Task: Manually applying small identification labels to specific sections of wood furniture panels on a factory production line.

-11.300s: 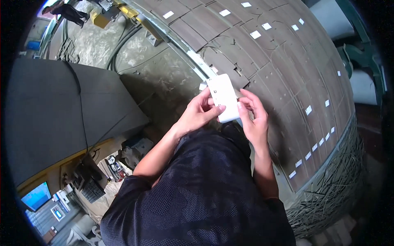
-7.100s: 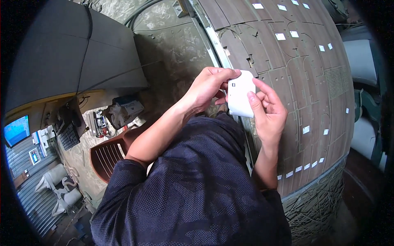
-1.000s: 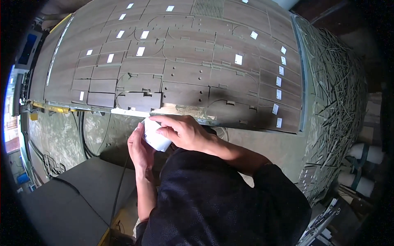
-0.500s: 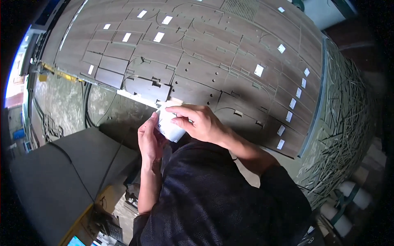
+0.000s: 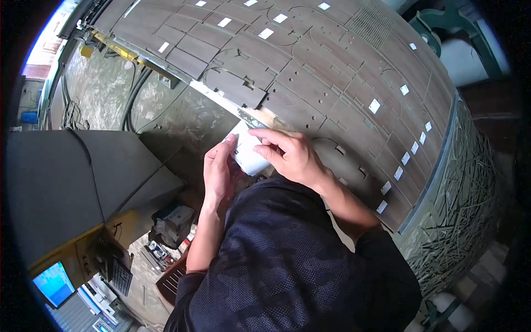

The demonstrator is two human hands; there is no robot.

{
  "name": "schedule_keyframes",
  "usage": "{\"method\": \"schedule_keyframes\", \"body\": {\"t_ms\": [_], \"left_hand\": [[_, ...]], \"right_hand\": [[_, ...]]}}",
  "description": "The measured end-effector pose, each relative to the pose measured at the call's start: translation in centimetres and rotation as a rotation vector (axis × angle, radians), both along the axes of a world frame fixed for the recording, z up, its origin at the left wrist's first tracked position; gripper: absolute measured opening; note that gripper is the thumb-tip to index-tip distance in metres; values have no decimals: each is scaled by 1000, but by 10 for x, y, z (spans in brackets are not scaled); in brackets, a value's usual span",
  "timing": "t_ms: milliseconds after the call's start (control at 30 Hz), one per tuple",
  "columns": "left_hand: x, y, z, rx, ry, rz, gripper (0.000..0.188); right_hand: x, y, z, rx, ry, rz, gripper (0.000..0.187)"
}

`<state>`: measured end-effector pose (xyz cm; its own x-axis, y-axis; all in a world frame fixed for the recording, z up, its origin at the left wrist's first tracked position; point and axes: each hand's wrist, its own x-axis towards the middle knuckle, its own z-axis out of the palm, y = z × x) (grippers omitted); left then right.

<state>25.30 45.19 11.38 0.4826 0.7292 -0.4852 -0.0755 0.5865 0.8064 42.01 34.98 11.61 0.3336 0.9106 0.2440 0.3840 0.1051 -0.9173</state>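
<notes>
A bundle of white paper labels (image 5: 251, 157) is held in front of my body, over the near edge of a brown cut board. My left hand (image 5: 218, 169) grips its left side, thumb on top and the other fingers partly hidden underneath. My right hand (image 5: 293, 157) pinches at the right side, index finger stretched along the upper end and thumb bent against the face. Whether a single label is between those fingers I cannot tell. Beyond my hands lies the large board (image 5: 310, 72), cut into panels with slots and holes. Several panels carry a small white label (image 5: 374, 106).
At the left stands a grey machine cover (image 5: 55, 177), with a lit screen (image 5: 53, 284) and a keyboard (image 5: 120, 276) below it. Black cables (image 5: 133, 102) run near a yellow rail (image 5: 119, 50). Thin offcut strips (image 5: 459, 182) are heaped along the right edge.
My view has turned and shifted, so the board sits higher and further right and more of the screen shows. Both hands stay on the white labels in nearly the same grip.
</notes>
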Motion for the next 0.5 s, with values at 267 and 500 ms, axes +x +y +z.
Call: {"method": "schedule_keyframes", "body": {"t_ms": [267,500], "left_hand": [[-72,-44,20,-93,-59,178,28],[-126,-67,3,-83,-79,45,35]], "right_hand": [[-83,-31,14,-41,-13,43,36],[-132,-63,21,-99,44,38,35]]}}
